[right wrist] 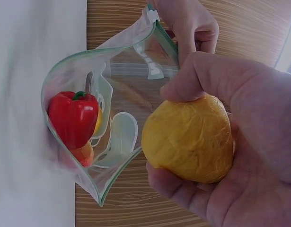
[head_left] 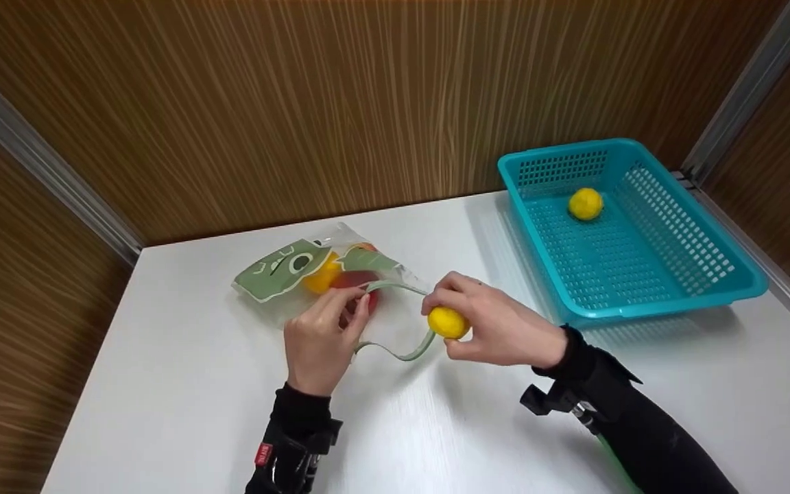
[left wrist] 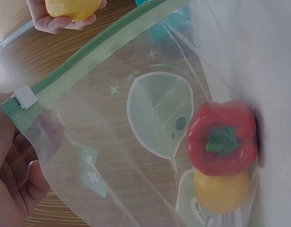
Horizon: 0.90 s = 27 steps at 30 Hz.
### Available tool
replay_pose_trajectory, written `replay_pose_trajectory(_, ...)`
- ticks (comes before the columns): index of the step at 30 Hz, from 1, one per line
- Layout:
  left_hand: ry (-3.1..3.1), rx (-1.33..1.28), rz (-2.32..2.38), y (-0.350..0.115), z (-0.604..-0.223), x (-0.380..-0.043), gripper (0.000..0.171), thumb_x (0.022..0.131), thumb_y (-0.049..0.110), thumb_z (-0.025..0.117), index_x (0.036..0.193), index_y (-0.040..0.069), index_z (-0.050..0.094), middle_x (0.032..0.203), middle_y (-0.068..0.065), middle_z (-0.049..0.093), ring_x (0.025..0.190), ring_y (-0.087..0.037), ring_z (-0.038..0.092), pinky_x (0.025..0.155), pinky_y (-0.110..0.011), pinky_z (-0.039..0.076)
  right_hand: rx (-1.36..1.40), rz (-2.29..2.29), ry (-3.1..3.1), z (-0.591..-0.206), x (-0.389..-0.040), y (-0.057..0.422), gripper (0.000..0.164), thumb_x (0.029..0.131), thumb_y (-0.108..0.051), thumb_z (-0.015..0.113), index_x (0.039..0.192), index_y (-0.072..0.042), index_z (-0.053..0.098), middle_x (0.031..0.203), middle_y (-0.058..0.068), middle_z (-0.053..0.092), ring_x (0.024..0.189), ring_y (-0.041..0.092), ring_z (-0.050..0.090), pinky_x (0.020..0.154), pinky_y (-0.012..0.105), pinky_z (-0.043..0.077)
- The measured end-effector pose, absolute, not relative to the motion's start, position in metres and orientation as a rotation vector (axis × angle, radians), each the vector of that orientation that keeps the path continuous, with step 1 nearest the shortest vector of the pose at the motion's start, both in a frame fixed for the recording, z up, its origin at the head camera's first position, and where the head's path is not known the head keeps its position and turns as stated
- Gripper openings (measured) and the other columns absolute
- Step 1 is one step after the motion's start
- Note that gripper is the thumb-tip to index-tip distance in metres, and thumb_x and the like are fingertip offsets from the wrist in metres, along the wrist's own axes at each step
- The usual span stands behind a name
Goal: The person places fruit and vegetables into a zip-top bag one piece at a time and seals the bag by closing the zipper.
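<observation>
No readable writing on the zip bag (head_left: 313, 274) (just green leaf prints), held open by my left hand (head_left: 319, 339). My right hand (head_left: 498, 326) grips a dimpled yellow lemon (head_left: 448, 322) at its mouth.

The left hand (left wrist: 10, 165) at eight o'clock pinches the green zipper edge of a clear zip bag (left wrist: 136, 142), its fingers (left wrist: 34, 177) behind the plastic just below the white slider (left wrist: 25, 97). Inside the bag at four o'clock a red bell pepper (left wrist: 223, 137) touches a yellow fruit (left wrist: 221, 191) beneath it. At eleven o'clock the right hand (left wrist: 60, 21) grips a lemon (left wrist: 72, 7).
</observation>
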<state>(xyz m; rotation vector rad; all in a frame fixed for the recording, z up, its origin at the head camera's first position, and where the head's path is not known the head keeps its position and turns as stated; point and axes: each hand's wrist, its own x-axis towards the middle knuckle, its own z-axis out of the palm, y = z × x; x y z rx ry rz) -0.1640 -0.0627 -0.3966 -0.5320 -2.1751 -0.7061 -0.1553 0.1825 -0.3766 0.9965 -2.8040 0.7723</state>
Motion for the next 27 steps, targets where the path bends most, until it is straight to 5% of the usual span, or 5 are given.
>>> replay_pose_trajectory(27, -2.176, -0.541, -0.696, -0.061, -0.395, -0.163, 0.010, 0.084, 0.022, 0.071, 0.086, 0.012, 0.070, 0.070, 0.002, 0.067, 0.056, -0.008, 0.060, 0.052, -0.017, 0.048, 0.877, 0.973, -2.643, -0.425, -0.159, 0.132, 0.039, 0.081, -0.024, 0.068, 0.119, -0.023, 0.055, 0.112, -0.001, 0.053, 0.089, 0.008, 0.053, 0.076, 0.021, 0.050)
